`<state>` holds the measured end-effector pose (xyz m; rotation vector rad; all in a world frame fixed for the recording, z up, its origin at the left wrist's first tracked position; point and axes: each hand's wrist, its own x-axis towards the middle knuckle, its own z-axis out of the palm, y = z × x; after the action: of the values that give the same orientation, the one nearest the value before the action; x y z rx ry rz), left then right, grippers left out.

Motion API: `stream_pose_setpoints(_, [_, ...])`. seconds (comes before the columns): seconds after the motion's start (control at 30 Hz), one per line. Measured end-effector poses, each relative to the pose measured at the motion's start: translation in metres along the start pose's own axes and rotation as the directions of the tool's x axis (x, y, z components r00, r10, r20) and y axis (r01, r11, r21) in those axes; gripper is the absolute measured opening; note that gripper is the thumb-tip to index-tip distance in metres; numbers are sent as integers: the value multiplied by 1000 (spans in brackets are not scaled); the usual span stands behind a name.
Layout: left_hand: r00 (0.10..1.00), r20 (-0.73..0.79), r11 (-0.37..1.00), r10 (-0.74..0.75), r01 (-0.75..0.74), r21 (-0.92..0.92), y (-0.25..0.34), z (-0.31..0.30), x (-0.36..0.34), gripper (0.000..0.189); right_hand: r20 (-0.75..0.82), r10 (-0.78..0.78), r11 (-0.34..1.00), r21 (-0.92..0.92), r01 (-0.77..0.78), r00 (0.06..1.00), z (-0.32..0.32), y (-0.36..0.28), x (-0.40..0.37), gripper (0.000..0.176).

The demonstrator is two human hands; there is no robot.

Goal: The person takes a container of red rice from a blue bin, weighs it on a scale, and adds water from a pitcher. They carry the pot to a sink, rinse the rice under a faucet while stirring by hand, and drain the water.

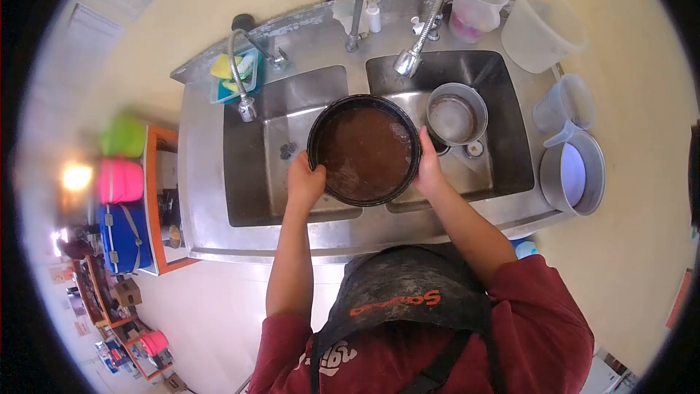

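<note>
Both hands grip a round black baking pan [364, 149] with a brown inside, held level over the divider of the double sink. My left hand [305, 179] is closed on its left rim, thumb over the edge. On the opposite side my right hand [429, 163] clasps the rim, its fingers partly hidden beneath. Just right of that hand, a small round metal pan [457, 114] sits in the right basin [503, 168]. Part of the left basin [244, 168] shows beside the black pan.
A curved faucet [357, 22] and two flexible sprayers, left [246, 106] and right [408, 63], reach over the sink. A tub with sponges [237, 73] stands at back left. Plastic pitchers [477, 7] and a metal pan [594, 175] line the right edge.
</note>
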<state>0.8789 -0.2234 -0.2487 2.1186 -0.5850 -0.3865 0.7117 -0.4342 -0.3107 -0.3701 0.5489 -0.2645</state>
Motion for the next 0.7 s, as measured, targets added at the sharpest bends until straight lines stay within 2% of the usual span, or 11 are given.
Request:
stream_pose_setpoints(0.1, [1000, -1, 994, -31, 31, 107, 22, -12, -21, 21, -71, -58, 998, -1, 58, 996, 22, 9, -17, 62])
stream_pose_setpoints(0.3, [1000, -7, 993, -30, 31, 112, 68, -30, -47, 21, -104, -6, 997, 70, 13, 995, 42, 15, -49, 57])
stream_pose_setpoints(0.5, [995, 33, 977, -96, 88, 194, 94, -45, -57, 23, -66, -50, 981, 184, 62, 997, 29, 36, -47, 55])
stream_pose_setpoints(0.6, [999, 12, 975, -47, 43, 218, 78, -43, -54, 24, -202, 22, 976, 216, 23, 979, 35, 28, -48, 53])
stream_pose_setpoints(0.7, [996, 32, 986, -80, 75, 147, 96, -43, -58, 24, -210, -37, 982, 173, 75, 977, -12, 40, -7, 50])
